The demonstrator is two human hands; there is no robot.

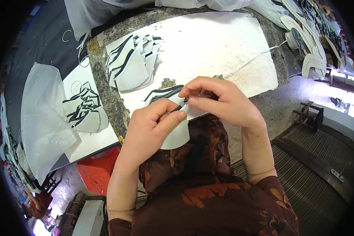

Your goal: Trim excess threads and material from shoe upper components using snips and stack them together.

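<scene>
My left hand (151, 122) is closed, thumb and fingers pinching a white curved cut piece (176, 135) with a dark upper edge, which hangs down over my lap. Close beside it, my right hand (218, 98) is closed too, its fingertips meeting the piece's top corner. Something dark and narrow shows between the right fingers, too covered to name. A short white strip end (183, 107) pokes out between the two hands. Just behind them, more black-edged pieces (163, 93) lie at the near edge of the white board (216, 43).
A fanned pile of black-edged white pieces (131, 65) lies on the board's left. Another pile (86, 110) sits further left by a clear plastic sheet (43, 118). A spool (293, 39) with white tape stands at the right. A red container (98, 169) is below the table.
</scene>
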